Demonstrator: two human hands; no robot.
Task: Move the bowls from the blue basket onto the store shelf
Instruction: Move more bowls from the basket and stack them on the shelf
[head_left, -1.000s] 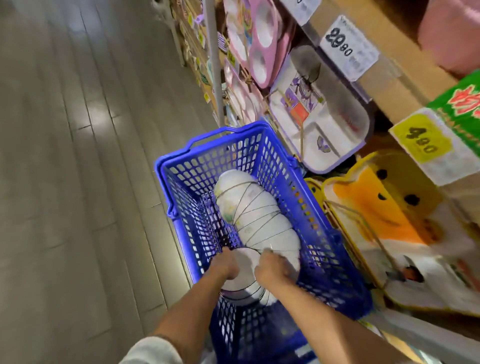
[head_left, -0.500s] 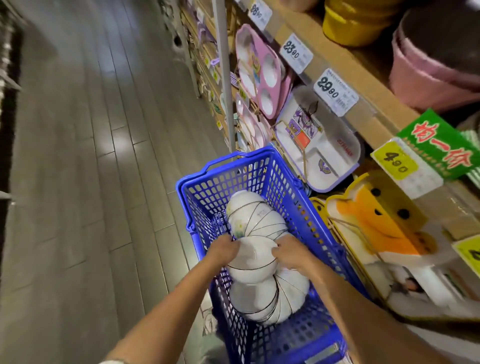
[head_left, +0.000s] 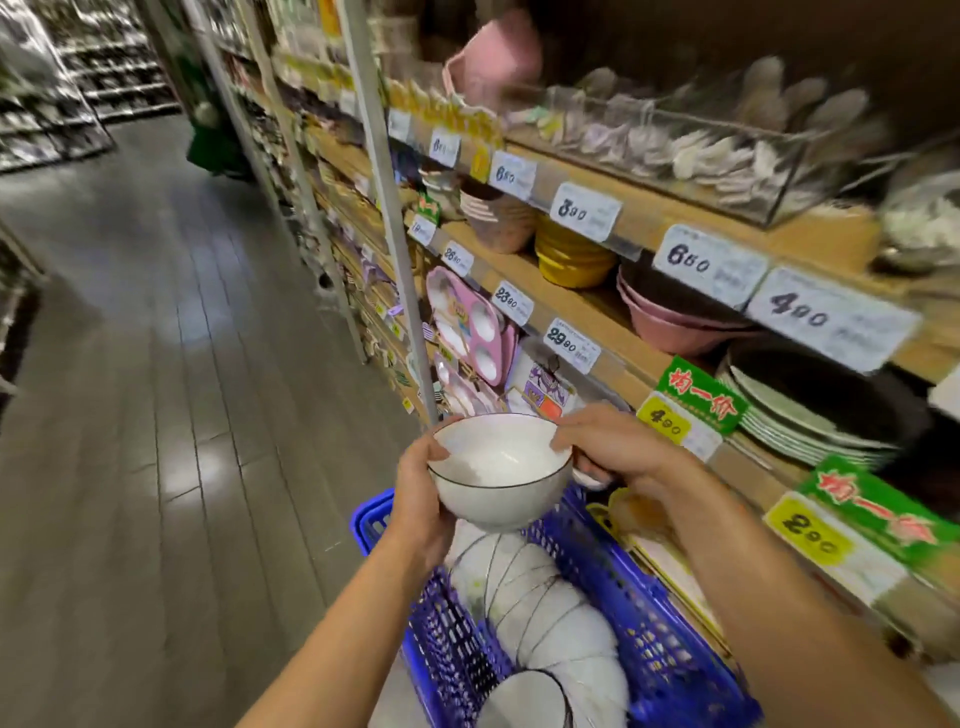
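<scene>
I hold a white bowl (head_left: 498, 470) with a thin dark rim upright in the air above the blue basket (head_left: 670, 670). My left hand (head_left: 423, 499) grips its left side and underside. My right hand (head_left: 615, 447) grips its right rim. Below it, a row of several stacked white bowls (head_left: 545, 613) lies on its side in the basket. The wooden store shelf (head_left: 587, 312) runs along the right, with price tags on its front edge.
On the shelf stand yellow bowls (head_left: 571, 260), pink bowls (head_left: 675, 322) and a stack of pale plates (head_left: 810, 431). Pink divided trays (head_left: 470, 325) hang below. A clear bin of spoons (head_left: 691, 140) sits higher up. The grey plank floor (head_left: 156, 415) stretches left.
Both hands lifted one bowl out of the basket and turned it upright. The view swung up from the basket toward the shelves.
</scene>
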